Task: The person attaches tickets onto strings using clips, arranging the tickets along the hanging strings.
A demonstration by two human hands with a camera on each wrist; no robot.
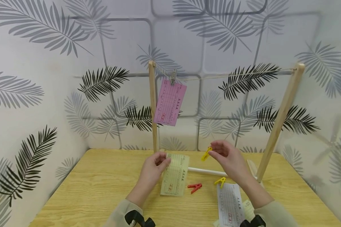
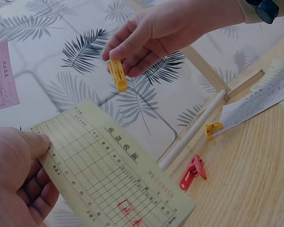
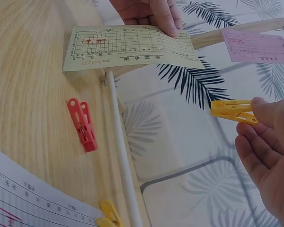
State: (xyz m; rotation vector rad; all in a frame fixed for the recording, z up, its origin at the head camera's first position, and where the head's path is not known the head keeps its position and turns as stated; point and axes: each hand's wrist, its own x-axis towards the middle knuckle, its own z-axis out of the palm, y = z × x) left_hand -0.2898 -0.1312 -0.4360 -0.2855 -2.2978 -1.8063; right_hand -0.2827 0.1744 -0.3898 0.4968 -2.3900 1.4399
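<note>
My left hand (image 1: pixel 154 167) pinches the top corner of a pale yellow receipt slip (image 1: pixel 174 174) (image 2: pixel 109 170) (image 3: pixel 128 47), held upright above the table. My right hand (image 1: pixel 225 156) pinches a yellow clothespin (image 1: pixel 206 154) (image 2: pixel 117 74) (image 3: pixel 233 110) between thumb and fingers, just right of the slip. A pink slip (image 1: pixel 170 103) (image 3: pixel 258 46) hangs from a peg on the string (image 1: pixel 238 75) of a wooden rack (image 1: pixel 281 116).
On the wooden table (image 1: pixel 96 186) lie a red clothespin (image 1: pixel 194 187) (image 2: pixel 192 172) (image 3: pixel 83 125), another yellow clothespin (image 1: pixel 220 181) (image 2: pixel 212 128), and a white slip (image 1: pixel 230 205) (image 2: pixel 258 101). A white rod (image 1: pixel 207 171) (image 3: pixel 123 161) joins the rack's feet. Leaf-patterned walls close in behind and beside.
</note>
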